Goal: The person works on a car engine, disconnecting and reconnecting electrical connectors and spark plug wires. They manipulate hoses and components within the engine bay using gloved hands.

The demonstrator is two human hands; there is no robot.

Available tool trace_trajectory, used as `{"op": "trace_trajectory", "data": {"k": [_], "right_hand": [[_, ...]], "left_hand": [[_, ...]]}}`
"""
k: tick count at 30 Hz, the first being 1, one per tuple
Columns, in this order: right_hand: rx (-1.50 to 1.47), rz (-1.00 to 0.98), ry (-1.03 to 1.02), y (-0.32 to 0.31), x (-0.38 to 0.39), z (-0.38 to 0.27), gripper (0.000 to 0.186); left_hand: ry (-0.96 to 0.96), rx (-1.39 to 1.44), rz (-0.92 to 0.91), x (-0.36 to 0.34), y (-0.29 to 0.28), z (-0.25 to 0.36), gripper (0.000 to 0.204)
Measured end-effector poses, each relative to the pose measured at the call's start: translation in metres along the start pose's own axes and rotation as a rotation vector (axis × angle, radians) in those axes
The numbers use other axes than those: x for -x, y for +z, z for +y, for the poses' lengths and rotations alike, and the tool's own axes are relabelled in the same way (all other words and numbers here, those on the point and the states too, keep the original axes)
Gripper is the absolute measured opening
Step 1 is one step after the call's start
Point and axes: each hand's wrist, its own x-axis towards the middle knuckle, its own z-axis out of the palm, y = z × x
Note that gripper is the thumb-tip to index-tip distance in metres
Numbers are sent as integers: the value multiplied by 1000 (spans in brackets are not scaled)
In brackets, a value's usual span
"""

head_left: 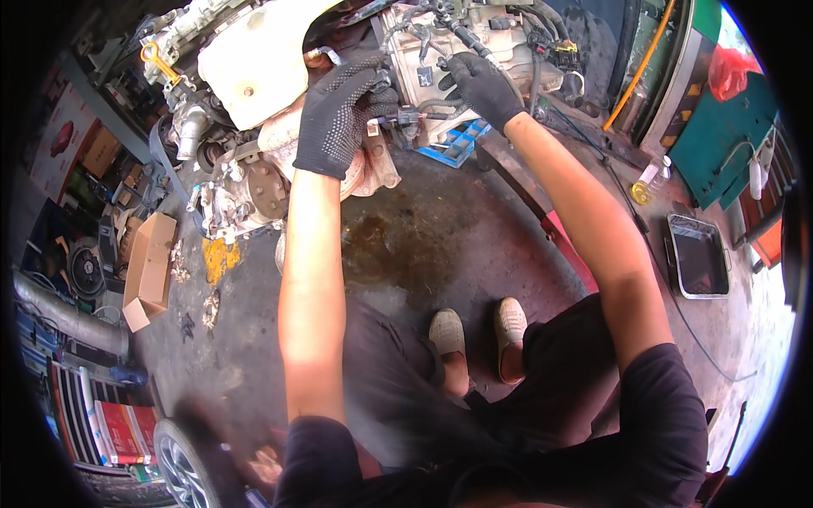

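My left hand (340,114), in a black dotted glove, is raised beside a white plastic tank (250,63), its fingers curled round something small and dark that I cannot make out. A dark connector with wires (406,123) sits just right of it. My right hand (483,93), also gloved, reaches onto a pale metal housing (428,38) with hoses and cables, its fingers bent and whatever is in them hidden. Below the tank is a dirty engine assembly (254,190).
A blue plastic crate (449,151) and red-and-black beam (569,241) lie under the work. Cardboard box (148,271), wheel (182,470) and shelving are left. An orange pole (635,76), bottle (644,186), metal drain pan (696,258) and cable (677,305) are right. The floor is stained.
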Motion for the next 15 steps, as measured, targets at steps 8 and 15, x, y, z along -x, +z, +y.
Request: {"op": "trace_trajectory", "data": {"k": [8, 15], "right_hand": [[-103, 35, -236, 5, -16, 9, 34], [-311, -92, -161, -14, -20, -23, 34]], "left_hand": [[-36, 181, -110, -4, -13, -4, 29], [-42, 65, -80, -1, -20, 5, 28]]}}
